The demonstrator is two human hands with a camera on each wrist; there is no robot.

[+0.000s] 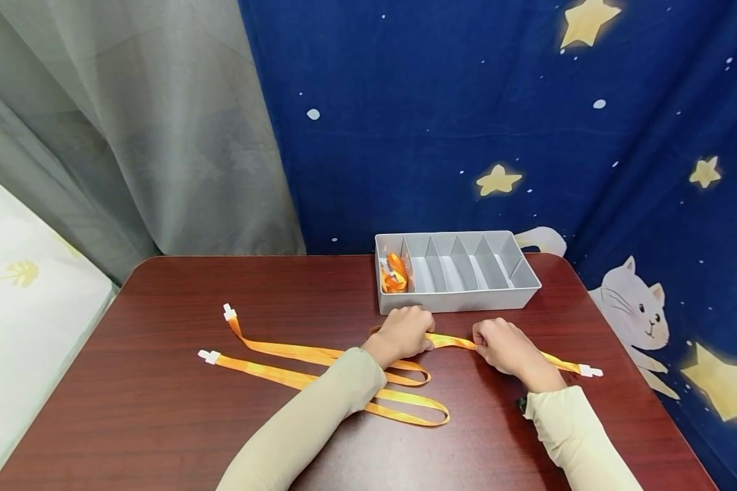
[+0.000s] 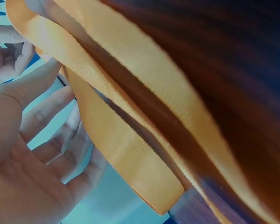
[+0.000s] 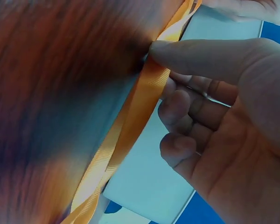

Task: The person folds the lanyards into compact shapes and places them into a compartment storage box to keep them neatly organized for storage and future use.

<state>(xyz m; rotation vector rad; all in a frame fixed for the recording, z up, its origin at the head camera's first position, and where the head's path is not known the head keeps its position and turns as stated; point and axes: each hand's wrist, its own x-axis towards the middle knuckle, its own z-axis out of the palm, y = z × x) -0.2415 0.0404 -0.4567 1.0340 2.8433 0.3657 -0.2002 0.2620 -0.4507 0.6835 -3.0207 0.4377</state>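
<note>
Found, head view only, bundled lanyard in gray divided tray; in front, left hand, right hand pinching orange lanyard.

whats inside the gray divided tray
The gray divided tray holds an orange lanyard bundle in its leftmost compartment; nothing shows in the others. Folds hide how many lanyards are bundled, and the front wall hides part of the floor.

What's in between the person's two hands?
In the head view, a twisted stretch of the orange lanyard runs between the left hand and the right hand, over the reddish-brown tabletop.
</note>
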